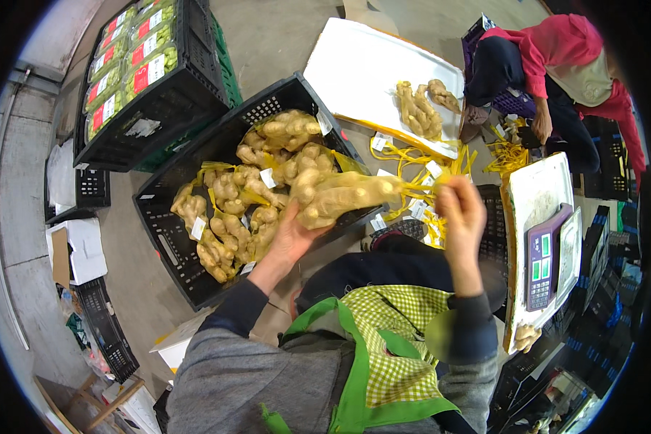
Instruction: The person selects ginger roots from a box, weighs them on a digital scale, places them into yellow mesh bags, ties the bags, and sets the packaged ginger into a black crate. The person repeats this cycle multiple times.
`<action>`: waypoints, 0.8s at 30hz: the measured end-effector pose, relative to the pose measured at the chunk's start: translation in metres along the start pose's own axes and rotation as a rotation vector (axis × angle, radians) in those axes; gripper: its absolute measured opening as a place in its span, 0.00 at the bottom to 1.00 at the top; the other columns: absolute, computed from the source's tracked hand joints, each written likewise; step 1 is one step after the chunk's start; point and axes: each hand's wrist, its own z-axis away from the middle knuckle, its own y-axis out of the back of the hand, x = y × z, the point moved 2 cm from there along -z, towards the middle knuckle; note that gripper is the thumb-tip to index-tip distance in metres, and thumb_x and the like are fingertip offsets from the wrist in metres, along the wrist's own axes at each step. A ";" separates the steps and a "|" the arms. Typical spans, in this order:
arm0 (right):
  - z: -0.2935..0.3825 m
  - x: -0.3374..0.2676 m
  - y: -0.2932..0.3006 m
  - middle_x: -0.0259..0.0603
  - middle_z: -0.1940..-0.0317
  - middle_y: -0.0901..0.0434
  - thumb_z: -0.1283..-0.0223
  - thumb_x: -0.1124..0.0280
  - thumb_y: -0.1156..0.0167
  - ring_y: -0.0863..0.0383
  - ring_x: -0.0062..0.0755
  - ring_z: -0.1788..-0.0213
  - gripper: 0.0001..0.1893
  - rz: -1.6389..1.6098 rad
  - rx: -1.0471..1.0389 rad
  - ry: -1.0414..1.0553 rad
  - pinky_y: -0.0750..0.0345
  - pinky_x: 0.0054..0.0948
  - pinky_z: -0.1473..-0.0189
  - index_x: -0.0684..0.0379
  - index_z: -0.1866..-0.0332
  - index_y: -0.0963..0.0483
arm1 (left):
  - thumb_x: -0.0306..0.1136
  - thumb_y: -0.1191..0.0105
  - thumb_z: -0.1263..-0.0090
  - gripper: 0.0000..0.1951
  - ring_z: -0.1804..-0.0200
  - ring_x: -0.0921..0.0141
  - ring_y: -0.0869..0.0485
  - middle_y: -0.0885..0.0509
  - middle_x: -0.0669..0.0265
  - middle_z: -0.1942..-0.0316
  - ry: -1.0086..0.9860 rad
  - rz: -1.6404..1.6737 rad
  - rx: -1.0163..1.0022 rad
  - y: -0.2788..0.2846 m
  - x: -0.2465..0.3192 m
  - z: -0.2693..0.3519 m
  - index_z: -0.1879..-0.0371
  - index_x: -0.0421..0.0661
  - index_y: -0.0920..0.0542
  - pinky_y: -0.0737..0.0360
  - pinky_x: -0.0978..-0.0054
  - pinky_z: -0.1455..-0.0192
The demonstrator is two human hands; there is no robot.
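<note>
My left hand (pixel 295 233) supports a yellow mesh bag of ginger (pixel 342 195) from below, over the right part of a black plastic crate (pixel 168 244). The bag's gathered end points right, where my right hand (pixel 461 211), slightly blurred, pinches the yellow netting at its neck. Inside the crate lie several more netted bags of ginger (pixel 233 233), some with white tags. Beyond my right hand, loose yellow mesh bags with white tags (pixel 407 157) hang or lie in a pile. Loose ginger pieces (pixel 420 111) rest on a white foam board (pixel 358 65) behind them.
Stacked crates with packed green produce (pixel 135 65) stand at the upper left. At the right, a purple digital scale (pixel 542 260) sits on another white foam lid, with a ginger piece (pixel 526 337) near its lower end. A co-worker in a pink top (pixel 564 49) sits at the upper right, by more yellow netting.
</note>
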 end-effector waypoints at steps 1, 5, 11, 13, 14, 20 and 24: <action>-0.005 0.023 -0.012 0.28 0.74 0.28 0.30 0.73 0.45 0.27 0.15 0.73 0.03 0.062 -0.067 -0.031 0.30 0.17 0.71 0.61 0.58 0.27 | 0.45 0.36 0.36 0.36 0.33 0.63 0.31 0.30 0.62 0.36 -0.096 -0.003 0.014 0.010 0.004 0.002 0.31 0.54 0.39 0.26 0.54 0.37; -0.014 0.093 -0.043 0.31 0.70 0.23 0.30 0.74 0.45 0.23 0.18 0.72 0.04 0.031 -0.136 -0.277 0.27 0.20 0.69 0.62 0.57 0.26 | 0.32 0.33 0.40 0.37 0.39 0.63 0.26 0.29 0.62 0.38 -0.249 -0.474 0.062 0.054 0.002 -0.003 0.33 0.49 0.38 0.25 0.62 0.39; 0.019 0.116 0.017 0.33 0.67 0.18 0.31 0.74 0.45 0.19 0.19 0.69 0.07 0.076 -0.325 -0.389 0.23 0.20 0.64 0.63 0.53 0.24 | 0.38 0.25 0.50 0.39 0.44 0.58 0.23 0.23 0.60 0.44 -0.296 -1.599 0.133 0.094 0.007 -0.024 0.40 0.46 0.33 0.26 0.64 0.42; 0.027 0.124 0.045 0.33 0.68 0.18 0.32 0.75 0.44 0.20 0.18 0.70 0.06 0.105 -0.244 -0.390 0.23 0.20 0.65 0.63 0.54 0.23 | 0.37 0.25 0.49 0.39 0.44 0.59 0.23 0.22 0.60 0.46 -0.381 -1.722 0.099 0.087 0.008 -0.029 0.40 0.46 0.34 0.26 0.65 0.40; 0.031 0.130 0.058 0.32 0.69 0.18 0.33 0.75 0.43 0.20 0.17 0.71 0.06 0.094 -0.188 -0.369 0.23 0.20 0.66 0.63 0.54 0.23 | 0.34 0.26 0.48 0.38 0.45 0.60 0.21 0.22 0.61 0.47 -0.269 -1.384 0.065 0.082 0.007 -0.029 0.39 0.48 0.35 0.24 0.65 0.43; 0.058 0.160 0.100 0.44 0.72 0.17 0.36 0.69 0.41 0.16 0.30 0.71 0.07 0.450 0.000 -0.427 0.22 0.30 0.65 0.60 0.60 0.20 | 0.20 0.37 0.40 0.30 0.56 0.68 0.16 0.20 0.64 0.54 0.057 -0.847 0.326 0.042 0.009 -0.010 0.41 0.51 0.36 0.15 0.72 0.61; 0.067 0.165 0.102 0.36 0.73 0.19 0.35 0.70 0.41 0.19 0.23 0.74 0.08 0.294 -0.112 -0.477 0.24 0.24 0.68 0.63 0.58 0.21 | 0.19 0.43 0.34 0.24 0.59 0.64 0.13 0.19 0.58 0.55 -0.056 -0.756 0.353 0.029 0.001 0.012 0.41 0.44 0.37 0.13 0.73 0.62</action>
